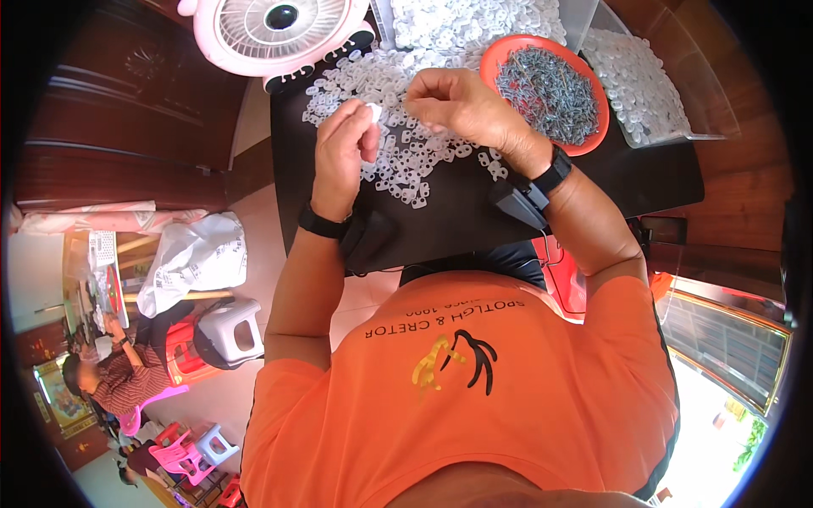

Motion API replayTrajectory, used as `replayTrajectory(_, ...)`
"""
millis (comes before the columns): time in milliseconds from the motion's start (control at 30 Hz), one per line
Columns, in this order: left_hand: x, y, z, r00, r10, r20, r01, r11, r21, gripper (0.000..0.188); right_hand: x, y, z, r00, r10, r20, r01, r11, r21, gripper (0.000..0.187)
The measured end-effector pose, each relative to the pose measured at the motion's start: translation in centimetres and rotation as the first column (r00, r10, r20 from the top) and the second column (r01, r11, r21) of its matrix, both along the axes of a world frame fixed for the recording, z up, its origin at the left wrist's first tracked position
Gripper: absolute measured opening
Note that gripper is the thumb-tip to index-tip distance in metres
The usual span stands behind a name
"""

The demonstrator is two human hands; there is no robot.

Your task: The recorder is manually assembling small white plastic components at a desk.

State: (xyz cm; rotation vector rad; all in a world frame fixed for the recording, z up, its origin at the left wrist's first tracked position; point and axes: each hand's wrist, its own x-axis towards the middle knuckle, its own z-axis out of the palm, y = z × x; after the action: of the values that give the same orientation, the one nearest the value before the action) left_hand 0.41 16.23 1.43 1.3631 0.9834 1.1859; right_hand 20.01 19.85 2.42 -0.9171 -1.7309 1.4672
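My left hand (343, 144) is closed, with a small white plastic piece (374, 111) pinched between thumb and fingertips. Just to its right, my right hand (461, 106) has its thumb and forefinger pressed together; whatever is between them is hidden or too small to make out. Below and around both hands, a loose heap of flat white plastic pieces with holes (406, 173) spreads over the dark table (449, 224). Beside my right hand sits a red round dish (603, 114) filled with thin grey metal nails or screws (550, 93).
A clear bin (384, 25) of white pieces stands at the back; another clear bin (707, 135) with white pieces is at the right. A pink fan (216, 46) occupies the far left. People and plastic stools (233, 330) are off to the left.
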Motion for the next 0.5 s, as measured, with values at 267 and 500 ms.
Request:
replayTrajectory(267,0.9,-0.3,-0.5,0.995,0.096,-0.03,-0.097,0.994,-0.054,0.024,-2.4,-2.4,-0.2,0.903,-0.378,0.206,0.117,0.675,0.728,0.028)
replayTrajectory(500,1.1,-0.3,-0.9,0.993,0.071,-0.096,-0.07,0.997,0.009,0.027,-2.2,-2.3,-0.5,0.9,-0.348,0.263,0.04,0.666,0.744,0.024)
